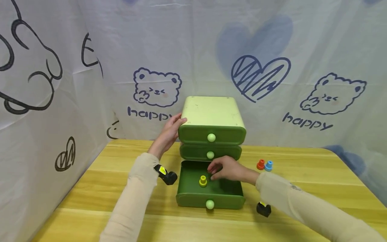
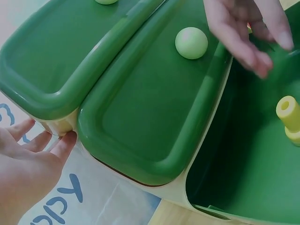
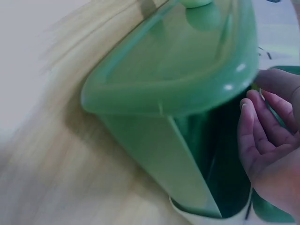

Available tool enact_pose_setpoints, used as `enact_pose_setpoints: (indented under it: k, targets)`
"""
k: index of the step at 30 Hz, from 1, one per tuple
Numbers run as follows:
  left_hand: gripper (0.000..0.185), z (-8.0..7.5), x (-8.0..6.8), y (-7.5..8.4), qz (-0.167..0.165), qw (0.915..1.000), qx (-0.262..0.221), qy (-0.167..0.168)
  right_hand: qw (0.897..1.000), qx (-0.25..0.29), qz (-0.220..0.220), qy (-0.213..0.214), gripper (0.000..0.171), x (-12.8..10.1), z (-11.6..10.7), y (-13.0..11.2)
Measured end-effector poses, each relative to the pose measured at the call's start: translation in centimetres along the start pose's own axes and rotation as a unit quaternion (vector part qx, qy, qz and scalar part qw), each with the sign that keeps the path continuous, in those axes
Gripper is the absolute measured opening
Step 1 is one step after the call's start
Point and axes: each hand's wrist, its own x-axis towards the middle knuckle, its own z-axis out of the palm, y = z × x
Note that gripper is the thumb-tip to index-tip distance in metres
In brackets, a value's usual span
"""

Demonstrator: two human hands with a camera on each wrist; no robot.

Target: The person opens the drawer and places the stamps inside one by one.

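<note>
A small drawer cabinet [image 1: 213, 109] with a cream top and green drawer fronts stands on the table. Its bottom drawer [image 1: 210, 201] is pulled out, and a yellow stepped peg [image 1: 203, 181] stands upright inside. My left hand [image 1: 169, 132] rests on the cabinet's upper left side; in the left wrist view its fingers [image 2: 61, 145] touch the side edge by the top drawer. Above the open drawer hovers my right hand [image 1: 226, 169], fingers loosely bent and apart from the thumb. Nothing shows between them in the left wrist view, and the peg stands clear of the hand.
A red peg [image 1: 260, 164] and a blue peg [image 1: 268, 165] stand close together on the wooden table [image 1: 314, 181], right of the cabinet. The middle drawer [image 1: 193, 152] and top drawer [image 1: 193, 134] are closed. A printed white cloth [image 1: 199, 50] hangs behind the table.
</note>
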Motion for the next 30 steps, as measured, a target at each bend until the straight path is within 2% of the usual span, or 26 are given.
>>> enact_pose_setpoints:
  k: [6,18,22,30]
  targets:
    - [0.068,-0.1,-0.1,0.0,-0.001,1.0,-0.002,0.0,0.999,0.023,0.039,0.024,0.026,-1.5,-1.5,0.6]
    - [0.069,-0.1,-0.1,-0.1,-0.002,0.9999,-0.01,0.0,0.994,0.041,0.068,0.078,0.029,-5.0,-5.4,3.0]
    - [0.069,-0.1,-0.2,-0.2,-0.005,0.9999,-0.009,0.003,0.987,0.029,0.104,0.119,0.03,-6.2,-7.1,4.4]
    - [0.069,-0.2,-0.1,-0.3,-0.003,1.0,-0.008,0.0,0.965,-0.026,0.165,0.202,0.035,-8.5,-9.5,8.1]
